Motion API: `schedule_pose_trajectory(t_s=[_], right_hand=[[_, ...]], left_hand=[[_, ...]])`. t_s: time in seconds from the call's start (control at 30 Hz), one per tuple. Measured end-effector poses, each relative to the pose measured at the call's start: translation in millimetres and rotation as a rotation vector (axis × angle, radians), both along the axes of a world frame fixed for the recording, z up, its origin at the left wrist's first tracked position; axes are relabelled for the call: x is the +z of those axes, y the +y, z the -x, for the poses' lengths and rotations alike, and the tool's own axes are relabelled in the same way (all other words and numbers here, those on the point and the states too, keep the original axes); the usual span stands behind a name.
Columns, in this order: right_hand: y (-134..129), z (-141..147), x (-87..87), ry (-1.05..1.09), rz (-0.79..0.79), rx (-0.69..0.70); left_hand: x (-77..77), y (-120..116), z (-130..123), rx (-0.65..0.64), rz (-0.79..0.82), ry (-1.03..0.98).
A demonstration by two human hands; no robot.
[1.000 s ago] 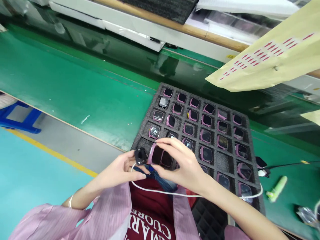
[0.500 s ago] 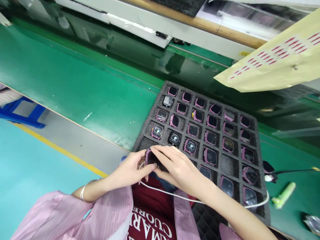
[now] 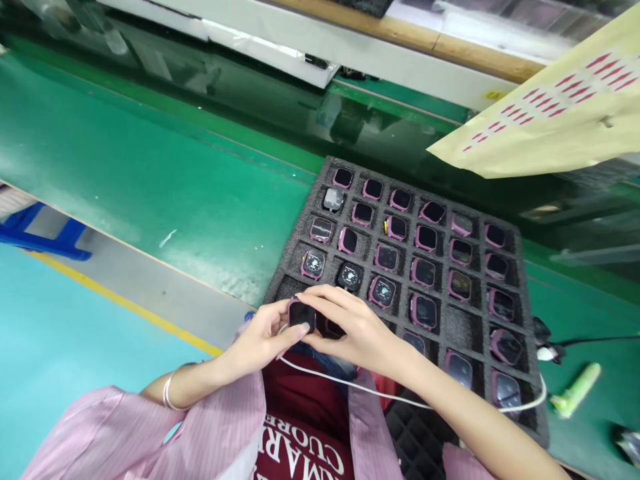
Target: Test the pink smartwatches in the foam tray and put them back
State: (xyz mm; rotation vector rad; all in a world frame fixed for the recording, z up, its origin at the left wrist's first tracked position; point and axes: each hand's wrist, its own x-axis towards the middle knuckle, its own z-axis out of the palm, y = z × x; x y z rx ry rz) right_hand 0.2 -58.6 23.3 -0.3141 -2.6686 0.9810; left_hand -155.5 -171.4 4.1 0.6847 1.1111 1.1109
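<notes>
Got 1 dark-screened watch (image 3: 300,313) gripped in left hand (image 3: 267,337) and right hand (image 3: 356,327) — kinda 8 o'clock from the middle of the foam tray (image 3: 461,328).

A long, glossy green workbench (image 3: 165,193) carries a square, dark grey foam tray (image 3: 461,328) divided into compartments. Right of the tray lie a slender, pale green, rod-shaped object (image 3: 577,391) and a thin black cable (image 3: 597,340).

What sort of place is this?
Probably an electronics factory or workshop: a compartmented foam tray of watches, a long green bench and a yellow floor line suggest it.
</notes>
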Motion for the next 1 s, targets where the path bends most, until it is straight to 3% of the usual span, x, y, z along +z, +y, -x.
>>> schedule_pose_trajectory(t_s=[0.67,1.0], right_hand=[[-2.2,2.3,-7.9,0.023,0.044,-0.019],[0.0,6.0,-6.5,0.111,-0.015,0.014]], left_hand=[[-8.9,-2.6,1.1,0.002,-0.067,0.059],[-11.1,-5.1,1.2,-0.007,-0.104,0.034]])
